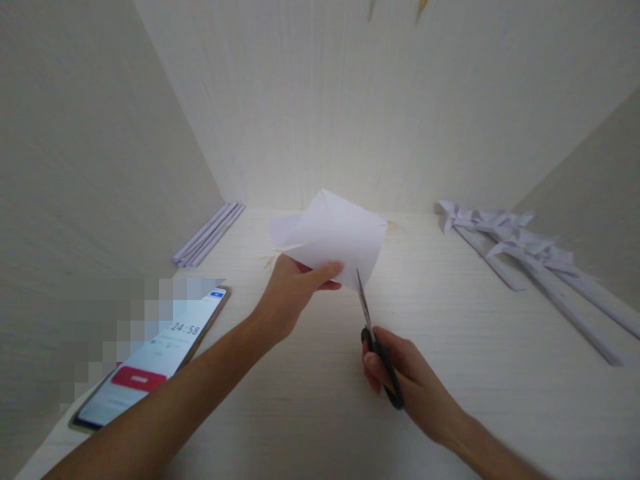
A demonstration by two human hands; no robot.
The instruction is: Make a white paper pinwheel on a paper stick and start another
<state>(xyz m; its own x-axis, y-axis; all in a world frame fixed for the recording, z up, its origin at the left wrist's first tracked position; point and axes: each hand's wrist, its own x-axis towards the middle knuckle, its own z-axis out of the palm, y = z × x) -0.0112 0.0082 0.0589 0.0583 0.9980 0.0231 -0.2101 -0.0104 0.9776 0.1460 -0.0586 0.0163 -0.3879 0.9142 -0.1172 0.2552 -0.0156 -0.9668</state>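
My left hand (295,293) pinches a white sheet of paper (340,233) by its near edge, thumb on top and fingers beneath. The sheet is held up above the table, with a crease near its far corner. Black-handled scissors (385,363) are in my right hand (407,370), fingers wrapped round the handles. Their blades point away from me and meet the paper's near right corner. Another white paper piece (283,230) shows behind the sheet's left side; whether it is part of the same sheet I cannot tell.
Rolled white paper sticks (210,233) lie in a bundle at the back left. On the right are several paper pinwheels (530,250) on paper sticks. A phone (155,360) with a lit timer screen lies at the left. Pale walls enclose the wooden-look table (300,407).
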